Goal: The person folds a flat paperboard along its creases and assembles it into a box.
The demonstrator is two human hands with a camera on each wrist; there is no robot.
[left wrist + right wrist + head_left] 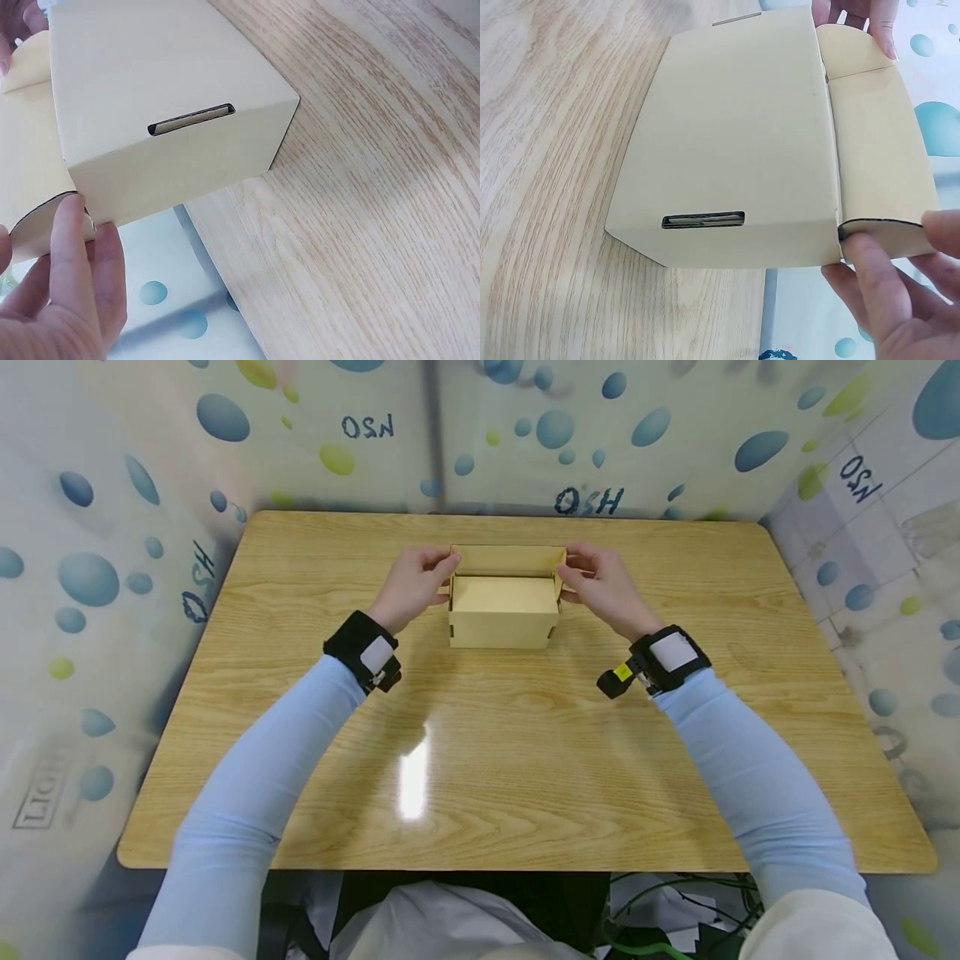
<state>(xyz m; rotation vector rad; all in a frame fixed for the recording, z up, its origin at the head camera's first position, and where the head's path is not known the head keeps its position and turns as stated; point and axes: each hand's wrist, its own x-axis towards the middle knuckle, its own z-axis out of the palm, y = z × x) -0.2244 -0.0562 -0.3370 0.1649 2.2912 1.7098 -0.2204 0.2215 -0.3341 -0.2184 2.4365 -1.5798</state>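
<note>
A small pale-yellow cardboard box stands on the table, with its lid flap raised along the far edge. At the left end of that flap, my left hand pinches the rounded side tab between thumb and fingers. My right hand holds the matching side tab at the other end, thumb on its outer edge and fingers by the box corner. Narrow slots show near the box's edges in both wrist views. The inside of the box is hidden.
The wooden table has rounded corners and a bright light reflection left of centre. Dotted curtains surround its back and sides. Cables hang below the front edge at the right.
</note>
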